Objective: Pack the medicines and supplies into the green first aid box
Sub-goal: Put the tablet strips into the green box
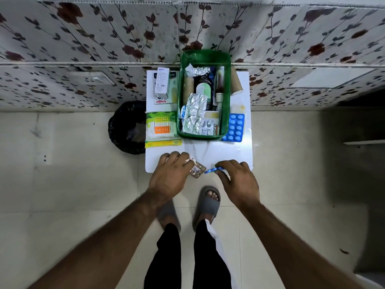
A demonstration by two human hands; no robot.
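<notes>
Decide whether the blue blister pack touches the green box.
Touching: the head view shows the blue blister pack lying flush against the green box's right wall, no gap visible.

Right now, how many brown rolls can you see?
2. One brown roll stands inside the green box at its left wall. The other roll lies outside, against the box's right wall. More may be hidden under the medicines.

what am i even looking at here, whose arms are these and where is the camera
There is no machine here: these are a person's bare arms, filmed by one wide-angle camera worn on their head, looking down. That is why you also see their legs and slippers. A small white table holds a green first aid box already partly filled with foil pill strips and bottles. Beside it lie a cotton swab pack, a blue tablet strip and cartons. The left hand holds a small pill strip; the right hand pinches a thin blue strip.
</notes>
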